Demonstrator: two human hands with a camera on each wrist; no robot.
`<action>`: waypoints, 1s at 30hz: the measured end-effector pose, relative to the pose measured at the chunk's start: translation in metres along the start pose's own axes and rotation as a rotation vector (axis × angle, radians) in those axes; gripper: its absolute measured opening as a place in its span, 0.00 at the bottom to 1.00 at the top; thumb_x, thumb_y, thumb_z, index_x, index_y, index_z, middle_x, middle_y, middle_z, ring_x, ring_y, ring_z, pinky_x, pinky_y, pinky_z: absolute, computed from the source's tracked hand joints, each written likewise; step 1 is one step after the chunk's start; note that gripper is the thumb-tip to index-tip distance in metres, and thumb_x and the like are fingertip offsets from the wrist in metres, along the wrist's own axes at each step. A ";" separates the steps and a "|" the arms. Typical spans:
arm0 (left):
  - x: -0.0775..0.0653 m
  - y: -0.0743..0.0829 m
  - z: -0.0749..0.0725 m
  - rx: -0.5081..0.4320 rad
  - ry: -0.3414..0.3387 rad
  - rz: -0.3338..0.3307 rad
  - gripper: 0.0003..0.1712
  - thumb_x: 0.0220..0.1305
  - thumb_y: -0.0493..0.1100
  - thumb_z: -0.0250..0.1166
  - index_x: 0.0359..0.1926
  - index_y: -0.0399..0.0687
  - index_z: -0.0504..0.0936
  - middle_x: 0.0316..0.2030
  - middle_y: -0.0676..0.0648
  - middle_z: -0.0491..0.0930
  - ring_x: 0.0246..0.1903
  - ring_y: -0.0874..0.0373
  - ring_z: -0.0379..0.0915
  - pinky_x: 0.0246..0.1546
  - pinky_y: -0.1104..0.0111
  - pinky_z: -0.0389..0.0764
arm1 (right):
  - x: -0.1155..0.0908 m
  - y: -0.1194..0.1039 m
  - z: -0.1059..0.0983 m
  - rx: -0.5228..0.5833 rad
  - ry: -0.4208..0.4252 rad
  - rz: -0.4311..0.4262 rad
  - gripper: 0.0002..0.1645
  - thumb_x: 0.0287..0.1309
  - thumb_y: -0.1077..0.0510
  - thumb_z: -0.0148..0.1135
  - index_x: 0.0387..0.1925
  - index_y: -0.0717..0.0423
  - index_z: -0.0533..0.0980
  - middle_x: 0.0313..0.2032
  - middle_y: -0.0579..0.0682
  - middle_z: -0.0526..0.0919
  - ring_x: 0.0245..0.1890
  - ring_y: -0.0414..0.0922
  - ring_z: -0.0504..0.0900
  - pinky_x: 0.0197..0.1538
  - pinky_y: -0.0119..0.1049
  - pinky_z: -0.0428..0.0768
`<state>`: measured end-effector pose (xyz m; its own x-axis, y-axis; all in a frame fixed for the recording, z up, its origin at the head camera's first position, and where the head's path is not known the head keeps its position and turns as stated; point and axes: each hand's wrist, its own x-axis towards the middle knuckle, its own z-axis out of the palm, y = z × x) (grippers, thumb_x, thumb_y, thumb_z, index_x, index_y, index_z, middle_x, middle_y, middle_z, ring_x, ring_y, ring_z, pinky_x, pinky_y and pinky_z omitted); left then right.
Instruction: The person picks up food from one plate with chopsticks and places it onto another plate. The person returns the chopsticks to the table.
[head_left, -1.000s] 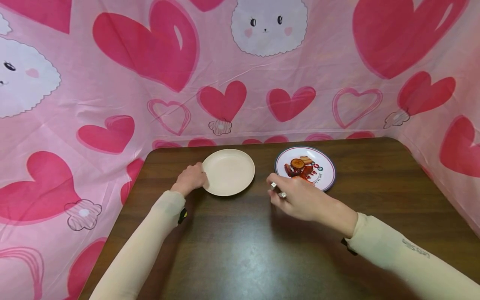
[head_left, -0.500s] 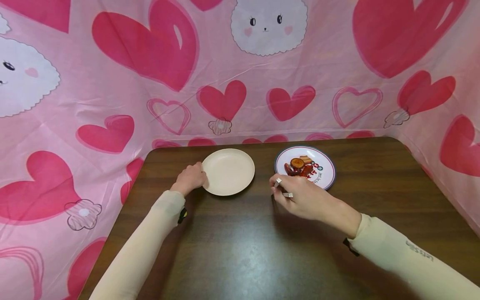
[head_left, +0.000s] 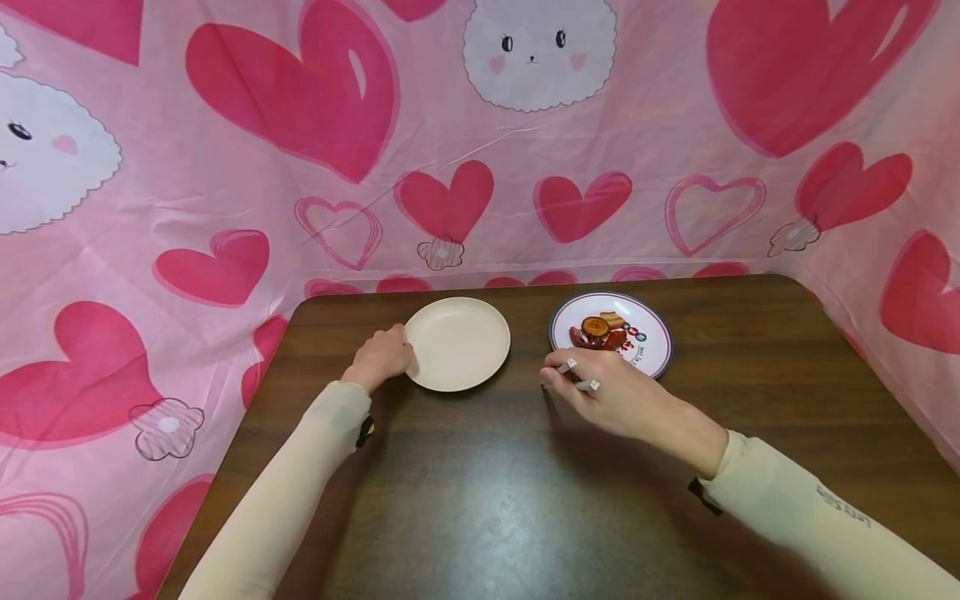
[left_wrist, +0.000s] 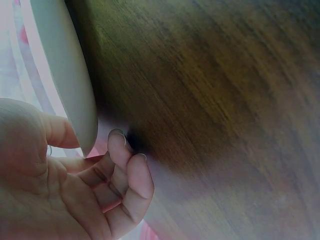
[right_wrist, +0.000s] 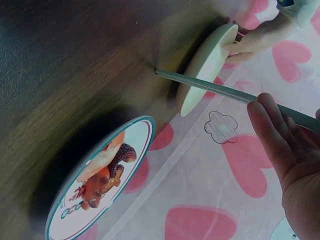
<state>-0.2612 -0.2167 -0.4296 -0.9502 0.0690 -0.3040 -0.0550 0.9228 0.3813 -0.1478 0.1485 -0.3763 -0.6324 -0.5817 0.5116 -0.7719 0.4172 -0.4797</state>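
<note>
My left hand (head_left: 380, 357) pinches the left rim of a plain cream plate (head_left: 459, 343). In the left wrist view the thumb lies on one side of that rim and curled fingers on the other. My right hand (head_left: 600, 387) grips a pair of metal chopsticks (head_left: 567, 367) with square ends. Their far tips point down toward the table between the plates, and nothing shows between them. Just beyond this hand stands a white plate (head_left: 656, 333) with a blue rim, bearing pictures or pieces of food. An orange-and-white piece (right_wrist: 102, 162) on it shows in the right wrist view; my hand hides it from the head view.
Both plates stand near the back edge of a dark wooden table (head_left: 465, 500). A pink cloth (head_left: 517, 142) printed with hearts hangs behind the table and at its sides.
My right hand has shifted slightly to the right, and the chopsticks' square ends have swung right and up a little. The left hand and both plates have stayed put.
</note>
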 end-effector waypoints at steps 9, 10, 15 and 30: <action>-0.001 0.000 0.001 0.001 0.001 0.001 0.29 0.68 0.43 0.60 0.66 0.33 0.69 0.51 0.34 0.78 0.47 0.38 0.74 0.57 0.42 0.75 | -0.001 -0.002 -0.001 -0.020 0.084 0.049 0.08 0.67 0.61 0.70 0.30 0.52 0.85 0.35 0.41 0.88 0.27 0.32 0.76 0.29 0.26 0.74; 0.000 0.000 0.001 0.001 0.001 0.002 0.29 0.68 0.43 0.60 0.66 0.33 0.69 0.51 0.34 0.78 0.48 0.38 0.74 0.57 0.42 0.75 | -0.001 -0.002 -0.001 -0.023 0.104 0.052 0.11 0.67 0.62 0.70 0.26 0.51 0.84 0.35 0.43 0.88 0.27 0.33 0.75 0.28 0.25 0.72; 0.000 0.000 0.000 -0.002 -0.001 0.004 0.29 0.68 0.42 0.60 0.65 0.33 0.68 0.50 0.34 0.78 0.47 0.38 0.74 0.56 0.42 0.75 | 0.000 -0.003 -0.002 -0.045 0.182 0.054 0.17 0.60 0.65 0.73 0.19 0.49 0.79 0.30 0.41 0.84 0.27 0.35 0.74 0.28 0.25 0.69; 0.000 -0.001 0.000 -0.001 0.002 0.002 0.29 0.67 0.43 0.61 0.65 0.33 0.68 0.51 0.34 0.78 0.47 0.38 0.74 0.57 0.41 0.75 | 0.002 -0.004 0.000 0.040 0.079 0.275 0.30 0.67 0.60 0.71 0.10 0.47 0.71 0.34 0.45 0.88 0.38 0.40 0.83 0.31 0.33 0.74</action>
<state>-0.2614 -0.2172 -0.4302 -0.9508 0.0707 -0.3017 -0.0528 0.9224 0.3827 -0.1461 0.1457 -0.3729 -0.8221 -0.3936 0.4113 -0.5683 0.5234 -0.6349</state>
